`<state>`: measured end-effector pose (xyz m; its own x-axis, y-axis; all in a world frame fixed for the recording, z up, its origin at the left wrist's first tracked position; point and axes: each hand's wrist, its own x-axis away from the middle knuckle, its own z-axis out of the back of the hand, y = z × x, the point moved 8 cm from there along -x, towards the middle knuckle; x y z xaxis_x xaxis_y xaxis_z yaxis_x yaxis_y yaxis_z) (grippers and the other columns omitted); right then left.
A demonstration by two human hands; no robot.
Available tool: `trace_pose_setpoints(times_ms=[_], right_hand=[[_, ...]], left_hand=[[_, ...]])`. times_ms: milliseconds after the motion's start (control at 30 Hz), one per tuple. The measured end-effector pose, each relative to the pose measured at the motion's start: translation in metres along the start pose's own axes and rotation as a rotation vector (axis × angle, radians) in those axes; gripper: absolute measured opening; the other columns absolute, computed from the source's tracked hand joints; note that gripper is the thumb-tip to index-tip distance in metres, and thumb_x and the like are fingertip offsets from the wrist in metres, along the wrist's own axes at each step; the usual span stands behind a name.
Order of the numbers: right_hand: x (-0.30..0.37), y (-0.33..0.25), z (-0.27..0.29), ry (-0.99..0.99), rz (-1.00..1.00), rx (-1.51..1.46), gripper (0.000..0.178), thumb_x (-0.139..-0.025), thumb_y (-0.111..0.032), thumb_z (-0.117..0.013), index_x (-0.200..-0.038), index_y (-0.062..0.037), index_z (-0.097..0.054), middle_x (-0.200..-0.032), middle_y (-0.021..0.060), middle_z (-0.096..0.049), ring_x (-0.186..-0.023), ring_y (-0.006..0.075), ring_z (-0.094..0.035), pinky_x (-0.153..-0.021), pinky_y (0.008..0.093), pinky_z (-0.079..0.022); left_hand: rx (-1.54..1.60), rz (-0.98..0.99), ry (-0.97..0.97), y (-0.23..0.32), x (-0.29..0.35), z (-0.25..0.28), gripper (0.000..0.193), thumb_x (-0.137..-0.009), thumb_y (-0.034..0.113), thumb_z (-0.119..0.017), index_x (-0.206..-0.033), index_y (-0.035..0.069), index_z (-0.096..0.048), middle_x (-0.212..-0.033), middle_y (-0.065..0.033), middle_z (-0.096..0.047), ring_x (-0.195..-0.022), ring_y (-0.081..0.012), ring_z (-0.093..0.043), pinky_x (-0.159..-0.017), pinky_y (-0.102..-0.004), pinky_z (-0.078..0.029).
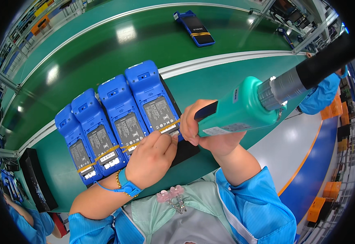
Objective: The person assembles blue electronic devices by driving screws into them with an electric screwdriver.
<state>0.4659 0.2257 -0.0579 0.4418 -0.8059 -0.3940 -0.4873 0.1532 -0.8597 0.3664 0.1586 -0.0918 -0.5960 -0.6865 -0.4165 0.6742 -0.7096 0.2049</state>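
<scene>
Several blue handheld terminals (113,94) lie side by side, backs up, with grey batteries (129,129) showing and yellow rubber bands (111,151) across them. My left hand (151,156) rests over the lower end of the rightmost terminals, fingers bent and pressed together. What its fingertips hold, if anything, is hidden. My right hand (194,126) is wrapped round a teal handheld tool (242,106) with a grey ribbed collar and a thick black cable or hose (328,61). The tool's front end is hidden by the hand, close to the right edge of the rightmost terminal.
Beyond the aluminium rail (226,59), another blue terminal (196,29) lies screen up on the green belt. A long black tray (37,179) stands at the left. Co-workers' blue sleeves (320,95) show at the right and lower left. Orange bins (316,209) line the far right.
</scene>
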Motion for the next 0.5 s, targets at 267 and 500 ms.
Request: trace_pose_setpoints(times_ms=[267,500], right_hand=[[0.001,0.004,-0.005,-0.027,-0.05,0.028,0.096,-0.078,-0.092,-0.036,-0.075,0.0024,-0.056,-0.064,0.0107,-0.054,-0.048,0.0183,-0.05,-0.044,0.0293,-0.04],[-0.005,-0.008,-0.007,0.062,-0.034,0.058,0.103,-0.07,-0.098,-0.034,-0.083,0.0015,-0.056,-0.064,0.0087,-0.056,-0.053,0.017,-0.052,-0.05,0.0297,-0.042]], left_hand=[[-0.04,-0.045,-0.013,0.006,0.004,-0.003,0.031,-0.076,0.011,-0.062,-0.102,-0.004,-0.069,-0.088,-0.0059,-0.053,-0.087,-0.0219,-0.054,-0.073,-0.0327,-0.048],[-0.077,-0.055,-0.015,0.008,0.004,-0.005,0.03,-0.074,0.012,-0.061,-0.099,-0.003,-0.069,-0.09,-0.0063,-0.055,-0.088,-0.0224,-0.053,-0.074,-0.0327,-0.049]])
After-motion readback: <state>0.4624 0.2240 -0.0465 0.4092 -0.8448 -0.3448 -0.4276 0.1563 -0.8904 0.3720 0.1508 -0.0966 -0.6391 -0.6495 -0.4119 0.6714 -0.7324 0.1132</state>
